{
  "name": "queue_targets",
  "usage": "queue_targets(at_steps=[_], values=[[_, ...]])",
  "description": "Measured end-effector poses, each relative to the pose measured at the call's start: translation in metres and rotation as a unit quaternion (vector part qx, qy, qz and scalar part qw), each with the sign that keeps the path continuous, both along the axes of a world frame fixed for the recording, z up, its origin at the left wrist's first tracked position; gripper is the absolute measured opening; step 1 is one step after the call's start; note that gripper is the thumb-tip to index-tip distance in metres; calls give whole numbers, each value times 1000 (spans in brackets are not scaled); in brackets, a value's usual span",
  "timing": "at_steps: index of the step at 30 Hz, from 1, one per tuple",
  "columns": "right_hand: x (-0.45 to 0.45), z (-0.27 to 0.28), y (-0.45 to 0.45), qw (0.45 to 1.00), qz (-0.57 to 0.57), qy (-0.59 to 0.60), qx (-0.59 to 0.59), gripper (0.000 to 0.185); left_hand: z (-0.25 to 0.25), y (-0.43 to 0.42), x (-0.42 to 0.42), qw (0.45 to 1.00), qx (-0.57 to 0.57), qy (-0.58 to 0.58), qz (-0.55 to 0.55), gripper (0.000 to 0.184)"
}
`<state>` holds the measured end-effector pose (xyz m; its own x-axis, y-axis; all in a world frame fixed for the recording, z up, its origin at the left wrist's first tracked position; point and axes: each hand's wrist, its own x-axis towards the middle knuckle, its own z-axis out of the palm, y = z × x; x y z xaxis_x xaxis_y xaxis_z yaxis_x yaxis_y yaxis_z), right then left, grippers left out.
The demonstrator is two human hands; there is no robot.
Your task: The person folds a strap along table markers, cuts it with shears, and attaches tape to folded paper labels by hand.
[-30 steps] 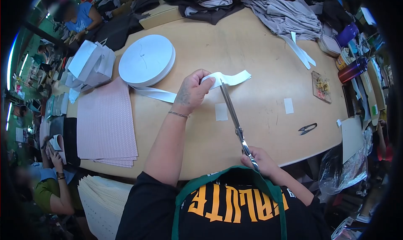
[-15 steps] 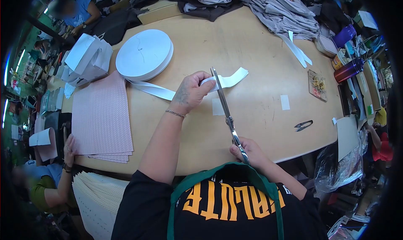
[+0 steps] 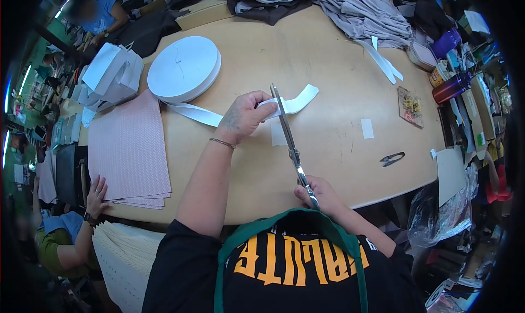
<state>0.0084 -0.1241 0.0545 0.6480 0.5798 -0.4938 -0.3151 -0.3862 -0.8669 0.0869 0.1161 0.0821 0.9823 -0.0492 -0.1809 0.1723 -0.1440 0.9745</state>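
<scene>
Scissors (image 3: 294,153) have slid up across the white band (image 3: 299,101)!
Left hand (image 3: 243,116), nearer, fingers clamped on it, free end toward two o'clock; right hand (image 3: 321,192) grips scissors pointing at eleven.

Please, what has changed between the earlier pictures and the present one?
The scissors moved forward and now cross the white ribbon, tips beyond its far edge. A co-worker's hand has come to the pink sheets. The left hand still holds the ribbon, the right hand the scissors; the roll stayed.
</scene>
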Motion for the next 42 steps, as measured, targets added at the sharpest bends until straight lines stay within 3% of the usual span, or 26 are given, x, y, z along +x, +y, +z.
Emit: queue_targets(at_steps=[21,33,37,40,42], values=[[-9,-8,3,999,-34,6,16,45,2,3,5,998,9,50,-36,25],[-9,-3,3,996,-87,18,-20,46,-10,14,0,998,19,13,-55,24],[37,23,-65,964,-153,-152,-157,42,-7,18,-15,970,179,50,-156,26],[71,51,-137,845,-144,-334,-391,44,-24,11,-27,934,262,88,-226,25],[85,45,-175,808,-153,-315,-473,45,-33,10,-40,927,289,64,-231,23]])
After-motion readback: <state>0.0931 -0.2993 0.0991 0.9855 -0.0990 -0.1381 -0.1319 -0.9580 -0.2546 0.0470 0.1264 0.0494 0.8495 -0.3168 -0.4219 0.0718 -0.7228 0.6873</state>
